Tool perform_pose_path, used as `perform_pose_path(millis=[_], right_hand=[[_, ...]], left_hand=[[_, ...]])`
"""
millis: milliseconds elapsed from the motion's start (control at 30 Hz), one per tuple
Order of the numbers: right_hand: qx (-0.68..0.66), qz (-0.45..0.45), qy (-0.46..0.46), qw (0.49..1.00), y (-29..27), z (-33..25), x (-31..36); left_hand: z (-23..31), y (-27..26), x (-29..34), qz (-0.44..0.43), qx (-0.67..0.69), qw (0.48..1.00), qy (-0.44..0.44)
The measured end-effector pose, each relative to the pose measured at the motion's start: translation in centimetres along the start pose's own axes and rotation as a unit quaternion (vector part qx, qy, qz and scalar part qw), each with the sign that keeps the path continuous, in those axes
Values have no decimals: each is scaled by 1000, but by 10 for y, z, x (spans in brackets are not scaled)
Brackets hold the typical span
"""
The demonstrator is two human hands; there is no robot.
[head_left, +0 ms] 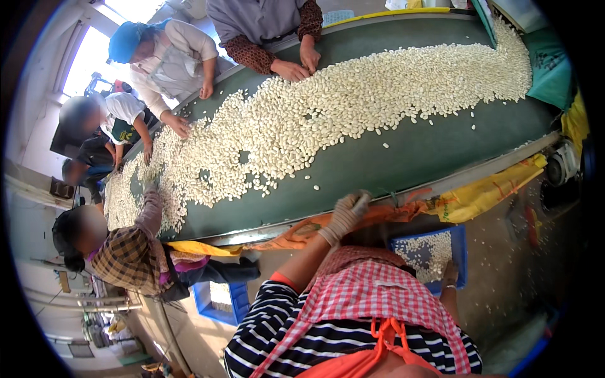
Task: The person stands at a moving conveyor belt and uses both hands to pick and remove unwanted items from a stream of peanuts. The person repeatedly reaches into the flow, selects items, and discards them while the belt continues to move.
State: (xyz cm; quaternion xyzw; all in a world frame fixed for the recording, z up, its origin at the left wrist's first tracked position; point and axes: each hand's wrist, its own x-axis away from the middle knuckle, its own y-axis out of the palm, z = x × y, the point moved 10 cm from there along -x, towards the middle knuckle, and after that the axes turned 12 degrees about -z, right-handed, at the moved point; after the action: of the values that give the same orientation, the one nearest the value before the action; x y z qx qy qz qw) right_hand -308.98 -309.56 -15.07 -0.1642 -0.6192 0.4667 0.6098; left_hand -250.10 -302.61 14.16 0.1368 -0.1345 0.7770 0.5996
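Head view: beans (378,91) lie beyond left hand (350,213), beside right hand (450,273).

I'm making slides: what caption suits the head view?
Gloved left hand at the edge of a green surface strewn with pale beans, right hand at a blue crate, co-workers nearby.

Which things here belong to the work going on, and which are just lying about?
Seemingly part of the work:
beans
green belt under them
blue tray, holding beans
left hand, by the belt's edge
right hand, at the tray

Seemingly just about:
yellow sheet, draped beside the belt
pale basket, beyond it
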Motion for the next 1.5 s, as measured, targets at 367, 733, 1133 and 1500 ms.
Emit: perform_pose_path(millis=[367,733,1133,1500], right_hand=[[-675,180,-116,707,-383,-91,2],[-401,213,-318,832,-508,-286,-23],[-254,174,-187,933,-502,-271,-57],[-206,110,-152,960,-501,-249,-86]], left_hand=[[-6,-161,-128,178,-393,872,-230],[-4,-145,-150,33,-483,857,-178],[-2,-248,-200,74,213,974,-5],[5,-241,-244,62,-489,856,-154]])
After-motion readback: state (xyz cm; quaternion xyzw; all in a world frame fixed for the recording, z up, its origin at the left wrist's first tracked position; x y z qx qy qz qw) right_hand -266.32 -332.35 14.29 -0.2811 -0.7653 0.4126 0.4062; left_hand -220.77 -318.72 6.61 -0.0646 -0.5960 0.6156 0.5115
